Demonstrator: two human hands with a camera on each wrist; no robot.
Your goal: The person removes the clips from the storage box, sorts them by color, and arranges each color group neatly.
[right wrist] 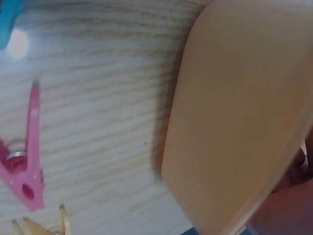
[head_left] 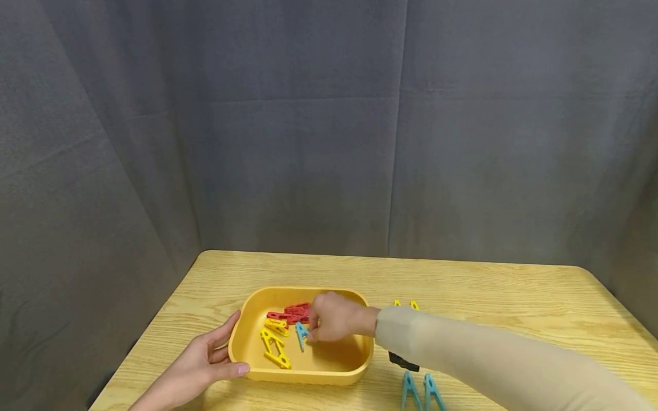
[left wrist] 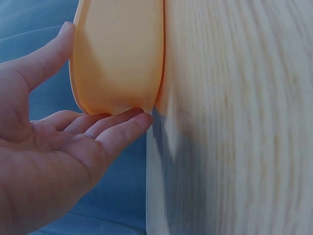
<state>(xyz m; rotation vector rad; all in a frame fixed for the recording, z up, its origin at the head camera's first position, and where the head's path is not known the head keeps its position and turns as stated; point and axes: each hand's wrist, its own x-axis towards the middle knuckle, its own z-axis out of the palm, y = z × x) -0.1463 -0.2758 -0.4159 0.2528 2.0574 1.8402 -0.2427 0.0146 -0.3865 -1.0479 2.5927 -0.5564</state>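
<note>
A yellow plastic bin (head_left: 303, 377) stands on the wooden table with several clothespins inside. My left hand (head_left: 197, 362) rests against its left end, thumb along the near side and fairly straight fingers at the end wall; the left hand (left wrist: 73, 142) looks the same in the left wrist view. Inside the bin my right hand (head_left: 334, 317) has curled fingers, its fingertips pinching one leg of a blue clothespin (head_left: 300, 332). Red clothespins (head_left: 293, 314) lie just beyond it, and yellow clothespins (head_left: 272, 342) to its left. The bin wall hides most of the right hand in the right wrist view.
To the right of the bin, two blue clothespins (head_left: 433, 392) and two yellow clothespins (head_left: 414, 305) stand on the table. A pink clothespin (right wrist: 32, 152) shows in the right wrist view. Part of a black object (head_left: 404, 362) shows below the right sleeve. Grey curtains hang behind the table.
</note>
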